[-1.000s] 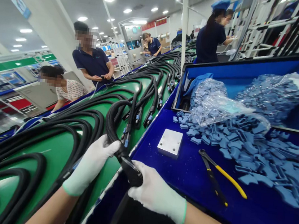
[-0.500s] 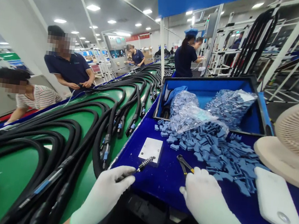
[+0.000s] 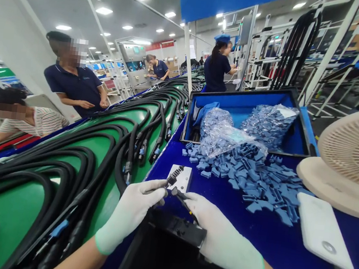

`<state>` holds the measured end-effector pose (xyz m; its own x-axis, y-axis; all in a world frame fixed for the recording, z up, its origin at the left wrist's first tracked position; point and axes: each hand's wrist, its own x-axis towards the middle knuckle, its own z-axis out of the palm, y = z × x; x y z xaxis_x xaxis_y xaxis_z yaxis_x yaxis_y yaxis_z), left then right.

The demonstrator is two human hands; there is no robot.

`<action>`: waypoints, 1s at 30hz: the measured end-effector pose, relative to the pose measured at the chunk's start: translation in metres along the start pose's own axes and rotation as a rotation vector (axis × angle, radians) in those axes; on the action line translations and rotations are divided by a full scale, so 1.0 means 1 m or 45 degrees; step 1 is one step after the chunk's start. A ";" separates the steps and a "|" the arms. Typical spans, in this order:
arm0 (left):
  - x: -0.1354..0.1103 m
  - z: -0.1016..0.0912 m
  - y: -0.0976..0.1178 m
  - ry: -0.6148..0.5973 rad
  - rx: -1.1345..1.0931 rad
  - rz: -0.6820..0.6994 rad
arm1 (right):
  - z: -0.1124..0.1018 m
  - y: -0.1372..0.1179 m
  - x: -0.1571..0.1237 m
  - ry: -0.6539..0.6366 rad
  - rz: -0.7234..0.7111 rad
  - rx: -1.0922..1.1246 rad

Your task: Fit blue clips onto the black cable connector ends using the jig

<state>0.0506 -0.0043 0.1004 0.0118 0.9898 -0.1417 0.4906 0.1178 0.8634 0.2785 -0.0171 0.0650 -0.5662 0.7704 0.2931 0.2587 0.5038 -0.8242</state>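
Note:
My left hand [image 3: 140,204], in a white glove, is closed around a dark fitting with a ribbed, spring-like end [image 3: 175,175]. That end points up and away from me, over the white block [image 3: 184,181] on the blue table. In my gloved right hand [image 3: 210,221] are cutting pliers [image 3: 184,201] with dark jaws and a bit of yellow handle showing. Their jaws are close to the fitting, beside my left fingertips; whether they touch it I cannot tell. Just below both hands is a black box-like part [image 3: 177,229].
Loose blue plastic clips [image 3: 244,168] lie heaped before a blue bin [image 3: 291,126] holding bagged clips. A beige fan [image 3: 356,160] and a white device [image 3: 323,230] stand right. Black hoses [image 3: 100,142] cover the green surface at left. Several people work beyond.
My right hand has picked the pliers up off the table and brought them left, beside the fitting. My left hand has lifted the fitting slightly. The view has shifted a little.

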 end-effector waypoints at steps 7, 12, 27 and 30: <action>-0.007 0.009 -0.002 0.094 0.183 0.179 | 0.003 0.000 0.000 -0.008 0.038 -0.138; -0.012 0.014 -0.005 0.139 0.309 0.293 | 0.010 0.010 -0.006 -0.015 0.100 -0.242; 0.041 0.012 0.010 -0.164 0.182 0.293 | 0.018 0.038 0.009 -0.047 0.458 -0.561; 0.041 0.015 0.008 -0.082 0.270 0.344 | 0.023 0.051 0.014 -0.023 0.456 -0.647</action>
<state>0.0683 0.0361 0.0937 0.2176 0.9751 0.0423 0.6321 -0.1738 0.7552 0.2655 0.0105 0.0158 -0.3872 0.9215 0.0296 0.7728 0.3418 -0.5347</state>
